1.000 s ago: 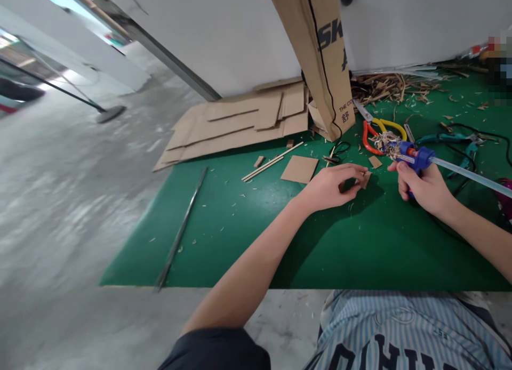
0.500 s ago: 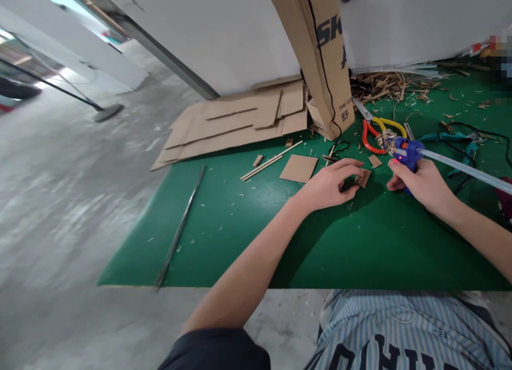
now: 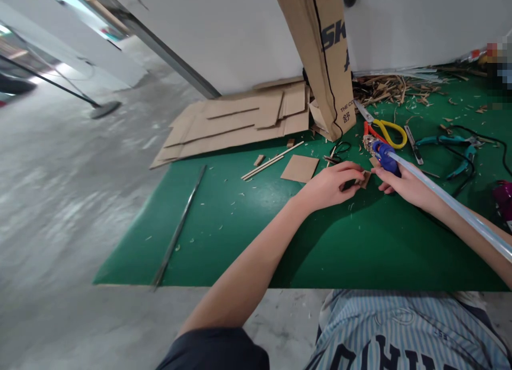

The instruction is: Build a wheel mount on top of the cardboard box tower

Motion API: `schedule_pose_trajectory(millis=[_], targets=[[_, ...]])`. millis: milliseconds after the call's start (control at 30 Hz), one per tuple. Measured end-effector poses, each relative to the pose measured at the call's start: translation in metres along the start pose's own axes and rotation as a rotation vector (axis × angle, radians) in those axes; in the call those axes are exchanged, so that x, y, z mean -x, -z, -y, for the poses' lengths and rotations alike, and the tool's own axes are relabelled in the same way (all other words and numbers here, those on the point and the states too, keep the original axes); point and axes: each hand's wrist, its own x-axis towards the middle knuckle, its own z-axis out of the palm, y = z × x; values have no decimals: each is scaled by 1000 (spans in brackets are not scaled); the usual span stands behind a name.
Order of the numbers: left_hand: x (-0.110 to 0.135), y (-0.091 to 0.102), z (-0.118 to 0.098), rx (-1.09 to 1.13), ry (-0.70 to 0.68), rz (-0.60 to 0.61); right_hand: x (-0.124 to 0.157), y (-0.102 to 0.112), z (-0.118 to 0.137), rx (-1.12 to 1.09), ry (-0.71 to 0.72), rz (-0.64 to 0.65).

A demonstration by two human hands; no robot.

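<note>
Your left hand (image 3: 328,186) pinches a small cardboard piece (image 3: 365,179) on the green mat (image 3: 240,236). Just right of that pinch, your right hand (image 3: 404,183) clasps the blue glue gun (image 3: 384,155) (glue stick (image 3: 452,204) jutting back over your wrist).

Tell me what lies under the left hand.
A small brown cardboard piece sticks out from the fingertips of the left hand, over the green mat. The palm covers the rest, so anything else there is hidden.

A green mat (image 3: 248,236) bears cardboard sheets (image 3: 236,122), scissors (image 3: 386,129), pliers (image 3: 452,142), a metal rod (image 3: 178,234) and wood scraps (image 3: 392,86).
</note>
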Motion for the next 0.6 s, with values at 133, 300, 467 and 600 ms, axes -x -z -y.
schedule_pose_trajectory(millis=[133,300,467,600], targets=[[0,-1,1,1,0,1,1,1,3,5,-21,32],[0,-1,4,2,-22,-1,-1,2,-1,31,28,30],[0,1,6,17,-16,14,0,1,4,45,1,34],[-1,1,5,25,-6,18,1,2,7,64,-5,41]])
